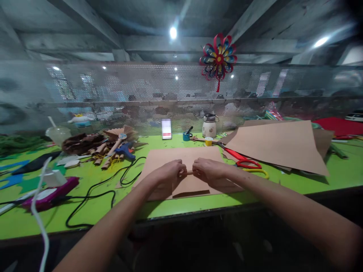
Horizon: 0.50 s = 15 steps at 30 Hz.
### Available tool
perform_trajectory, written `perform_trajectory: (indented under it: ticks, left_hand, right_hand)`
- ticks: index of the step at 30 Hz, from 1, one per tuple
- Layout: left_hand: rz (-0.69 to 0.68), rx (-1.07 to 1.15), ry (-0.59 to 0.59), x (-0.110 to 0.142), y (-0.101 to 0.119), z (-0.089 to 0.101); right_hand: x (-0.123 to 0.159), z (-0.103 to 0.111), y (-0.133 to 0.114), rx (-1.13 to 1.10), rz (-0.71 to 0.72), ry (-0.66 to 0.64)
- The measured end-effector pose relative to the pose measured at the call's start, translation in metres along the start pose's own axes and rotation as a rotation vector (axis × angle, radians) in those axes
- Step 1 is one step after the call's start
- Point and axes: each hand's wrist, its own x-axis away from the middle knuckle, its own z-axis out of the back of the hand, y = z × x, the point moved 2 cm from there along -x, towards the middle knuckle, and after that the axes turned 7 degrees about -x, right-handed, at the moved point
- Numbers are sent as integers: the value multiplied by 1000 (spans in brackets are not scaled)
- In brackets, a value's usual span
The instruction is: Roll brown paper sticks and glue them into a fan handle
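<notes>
My left hand and my right hand face each other with fingers closed on the far edge of a small brown paper piece. Between the fingertips that edge shows as a narrow fold or roll; which of the two I cannot tell. The near edge of the piece curls up slightly. Under it a larger brown paper sheet lies flat on the green table. Fingers cover both ends of the pinched edge.
Red-handled scissors and a yellow handle lie at right, by stacked brown paper. Behind stand a thread spool, blue cup and bottle. Left are a blue glue gun, black cord and purple power strip.
</notes>
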Motion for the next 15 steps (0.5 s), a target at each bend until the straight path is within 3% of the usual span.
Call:
perform_trajectory:
  ticks: [5, 9, 15]
  left_hand:
    - [-79, -56, -114, 0, -1, 12]
    - [-89, -40, -65, 2, -3, 11]
    - [-76, 118, -110, 11, -1, 18]
  right_hand:
    - [2, -4, 7, 15, 81, 21]
    - [5, -5, 6, 4, 98, 19]
    - [15, 4, -9, -23, 124, 41]
